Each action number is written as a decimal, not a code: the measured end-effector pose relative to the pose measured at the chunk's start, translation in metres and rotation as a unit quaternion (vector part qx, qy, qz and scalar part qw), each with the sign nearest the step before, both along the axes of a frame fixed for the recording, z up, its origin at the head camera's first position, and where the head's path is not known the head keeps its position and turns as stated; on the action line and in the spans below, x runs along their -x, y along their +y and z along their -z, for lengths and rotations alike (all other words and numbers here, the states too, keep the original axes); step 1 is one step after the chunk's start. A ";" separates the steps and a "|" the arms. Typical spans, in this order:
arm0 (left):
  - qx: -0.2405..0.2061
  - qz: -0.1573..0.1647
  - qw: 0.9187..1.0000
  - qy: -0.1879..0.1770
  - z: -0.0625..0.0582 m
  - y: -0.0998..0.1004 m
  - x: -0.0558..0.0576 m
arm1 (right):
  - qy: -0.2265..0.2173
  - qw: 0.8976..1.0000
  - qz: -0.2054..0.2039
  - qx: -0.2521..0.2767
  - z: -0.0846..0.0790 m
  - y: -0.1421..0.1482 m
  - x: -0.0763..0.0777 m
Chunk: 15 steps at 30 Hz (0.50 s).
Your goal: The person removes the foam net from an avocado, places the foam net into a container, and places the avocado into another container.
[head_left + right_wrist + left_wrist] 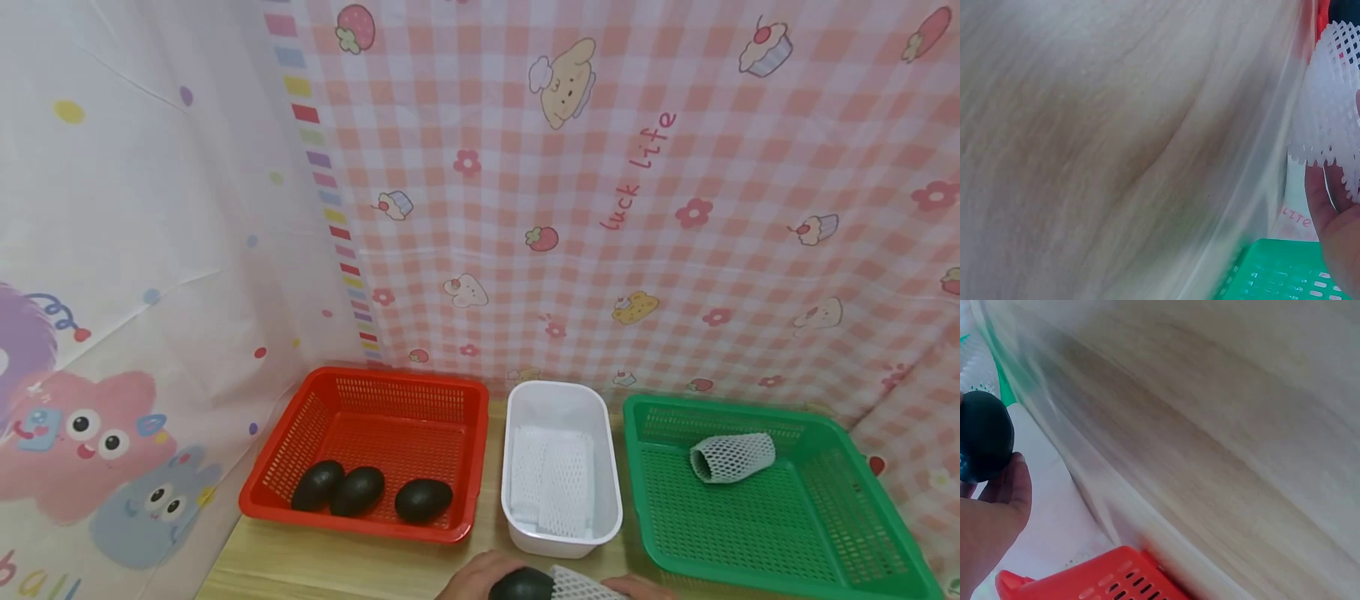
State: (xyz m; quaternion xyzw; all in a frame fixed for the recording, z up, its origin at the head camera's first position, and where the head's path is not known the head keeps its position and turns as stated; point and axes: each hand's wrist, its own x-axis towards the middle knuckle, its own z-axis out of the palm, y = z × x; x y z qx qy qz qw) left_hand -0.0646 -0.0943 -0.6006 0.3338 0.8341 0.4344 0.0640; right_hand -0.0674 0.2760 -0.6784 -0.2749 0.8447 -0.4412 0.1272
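Note:
At the bottom edge of the head view, my left hand (pixel 477 575) grips a dark avocado (pixel 521 585) between fingers and thumb; the left wrist view shows the same avocado (pixel 985 437) at its left edge. My right hand (pixel 639 587) holds a white foam net sleeve (pixel 579 586) beside it. One end of the sleeve meets the avocado; how far it goes over the fruit cannot be told. Seen from the right wrist, the net sleeve (pixel 1329 103) is spread wide, with fingers (pixel 1317 194) at its lower rim. Both hands are partly cut off.
Three dark avocados (pixel 357 492) lie in a red basket (pixel 480 467) at the left. A white tub (pixel 562 546) with flat foam nets (pixel 566 483) stands in the middle. At the right, a green basket (pixel 641 500) holds one netted item (pixel 738 458). Patterned curtains (pixel 480 208) hang behind.

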 end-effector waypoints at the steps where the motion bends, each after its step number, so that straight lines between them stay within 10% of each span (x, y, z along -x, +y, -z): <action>1: 0.001 -0.003 1.000 -0.004 -0.001 -0.001 0.000 | -0.001 1.000 -0.003 0.000 0.002 0.002 0.001; 6: -0.006 -0.013 0.998 -0.066 -0.011 -0.003 -0.002 | -0.012 1.000 -0.006 -0.004 0.001 0.008 0.004; 15: -0.029 0.007 1.000 -0.005 -0.016 -0.006 -0.002 | -0.004 1.000 0.015 -0.009 -0.002 0.012 0.000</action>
